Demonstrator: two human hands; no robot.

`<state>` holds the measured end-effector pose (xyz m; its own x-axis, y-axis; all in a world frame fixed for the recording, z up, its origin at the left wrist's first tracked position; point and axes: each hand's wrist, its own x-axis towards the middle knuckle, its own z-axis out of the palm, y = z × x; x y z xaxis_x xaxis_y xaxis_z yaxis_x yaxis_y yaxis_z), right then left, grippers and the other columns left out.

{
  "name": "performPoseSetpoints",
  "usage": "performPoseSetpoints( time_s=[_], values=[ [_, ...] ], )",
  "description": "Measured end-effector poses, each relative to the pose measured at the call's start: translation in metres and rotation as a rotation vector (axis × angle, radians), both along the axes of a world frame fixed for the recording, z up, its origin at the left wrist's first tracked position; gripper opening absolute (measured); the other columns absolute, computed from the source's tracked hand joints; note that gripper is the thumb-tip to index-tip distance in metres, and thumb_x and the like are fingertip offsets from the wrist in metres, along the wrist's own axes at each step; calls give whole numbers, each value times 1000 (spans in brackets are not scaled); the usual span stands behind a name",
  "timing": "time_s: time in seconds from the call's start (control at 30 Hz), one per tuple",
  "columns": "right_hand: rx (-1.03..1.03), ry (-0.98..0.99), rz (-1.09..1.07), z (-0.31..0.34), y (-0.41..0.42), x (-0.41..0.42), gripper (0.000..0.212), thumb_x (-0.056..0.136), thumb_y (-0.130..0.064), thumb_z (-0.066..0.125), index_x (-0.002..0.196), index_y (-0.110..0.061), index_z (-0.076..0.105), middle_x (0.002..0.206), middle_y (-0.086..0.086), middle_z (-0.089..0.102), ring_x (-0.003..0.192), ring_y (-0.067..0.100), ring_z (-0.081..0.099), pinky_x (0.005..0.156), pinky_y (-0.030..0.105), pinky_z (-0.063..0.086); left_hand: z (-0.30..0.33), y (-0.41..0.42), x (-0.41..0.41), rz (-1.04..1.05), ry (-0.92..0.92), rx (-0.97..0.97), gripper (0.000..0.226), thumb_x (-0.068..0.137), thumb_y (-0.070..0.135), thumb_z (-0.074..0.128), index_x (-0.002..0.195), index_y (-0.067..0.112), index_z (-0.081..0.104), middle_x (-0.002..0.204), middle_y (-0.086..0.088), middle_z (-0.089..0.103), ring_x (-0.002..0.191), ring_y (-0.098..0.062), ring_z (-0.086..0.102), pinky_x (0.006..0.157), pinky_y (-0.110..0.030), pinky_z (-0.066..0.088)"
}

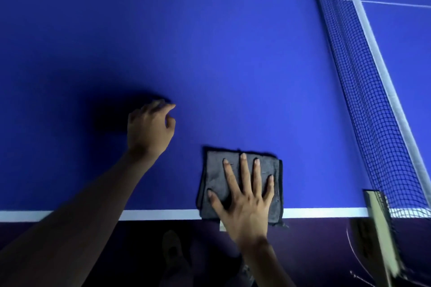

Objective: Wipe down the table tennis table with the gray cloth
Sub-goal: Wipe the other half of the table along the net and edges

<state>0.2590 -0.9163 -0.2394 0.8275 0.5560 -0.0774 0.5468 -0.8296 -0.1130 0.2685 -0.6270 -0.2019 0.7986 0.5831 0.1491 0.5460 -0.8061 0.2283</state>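
Right hand (245, 198): flat, fingers straight and spread, palm pressing down on folded gray terry cloth (240, 184); nothing gripped. Cloth lies under that hand on blue table tennis table (210, 65), its near edge overhanging the white edge line (163, 214) just below the palm. Left hand (150, 127): to the left of the cloth and apart from it, fingers loosely curled, holding nothing; whether it touches the surface, cannot tell. Black mesh net (363, 100) with white top band runs to the right of the right hand.

no readable text, label or number anywhere.
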Motion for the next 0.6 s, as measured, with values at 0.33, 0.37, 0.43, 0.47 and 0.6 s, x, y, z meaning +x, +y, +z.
performPoseSetpoints(
  time_s=[0.33,0.37,0.43,0.47,0.6],
  values=[
    [7,7,-70,-8,157,185,84,89,-84,20,163,-46,15,175,-5,6,161,27,6,123,66,6,-30,31,-15,40,56,85,53,93,18,36,140,21,61,148,-7,57,133,-29,56,117,-56,30],
    [0,28,-73,-6,174,206,83,89,-84,20,163,-47,12,175,-6,3,161,26,3,124,65,3,-32,32,-14,35,65,104,53,93,18,35,140,21,61,147,-6,58,132,-29,56,118,-56,30],
    [2,57,-89,-2,204,245,83,90,-85,22,163,-47,11,175,-7,1,161,25,-1,124,65,0,-37,35,-15,6,75,152,53,94,17,34,140,21,60,146,-5,59,128,-29,57,117,-56,30],
    [3,68,-99,0,218,261,83,90,-85,23,163,-47,10,175,-8,0,161,25,-2,124,65,-1,-39,37,-16,-8,78,171,52,94,16,34,140,21,60,145,-5,59,126,-28,58,116,-55,31],
    [-24,80,-138,1,242,281,82,91,-85,20,163,-48,7,175,-8,1,161,24,-3,125,63,-3,-41,40,-18,4,45,175,51,94,15,37,138,22,62,144,-5,61,126,-28,59,116,-55,33]
  ],
)
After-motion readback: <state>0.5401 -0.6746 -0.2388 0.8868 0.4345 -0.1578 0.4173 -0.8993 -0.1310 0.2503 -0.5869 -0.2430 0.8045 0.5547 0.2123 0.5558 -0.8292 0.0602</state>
